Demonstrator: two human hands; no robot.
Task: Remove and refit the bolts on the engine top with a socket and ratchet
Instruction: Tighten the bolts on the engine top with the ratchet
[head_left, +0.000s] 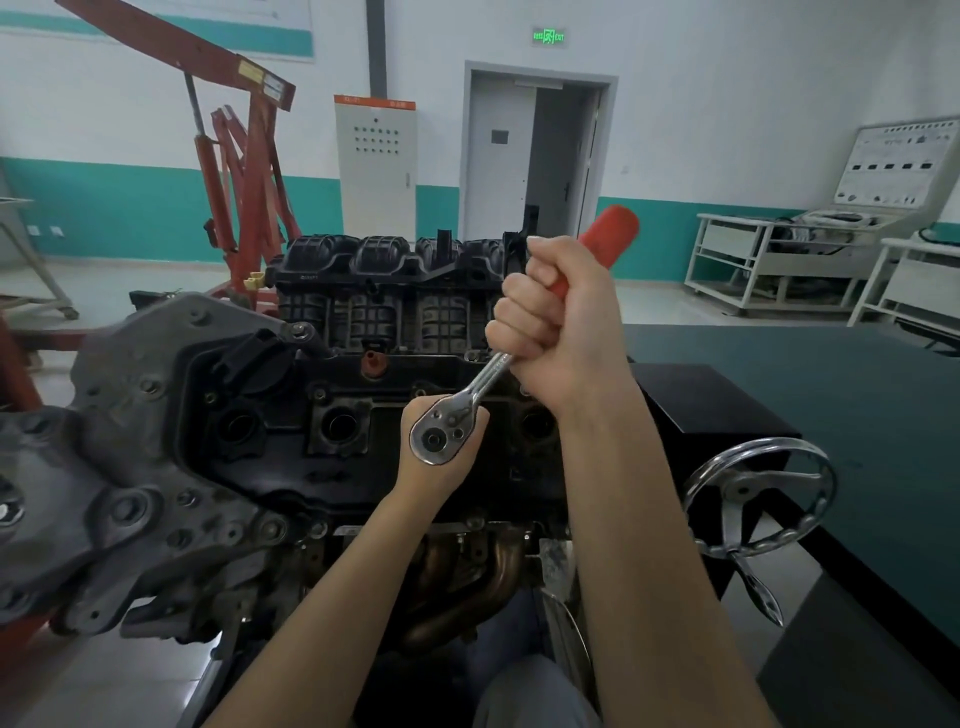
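Now our right hand clenches the ratchet handle, angled up-right; our left hand sits under its head, probably gripping the hidden socket.

Chrome ratchet with red grip, angled up toward 1 o'clock, head low over black engine top. Socket beneath head hidden. Bolts seated around the cover's open wells.
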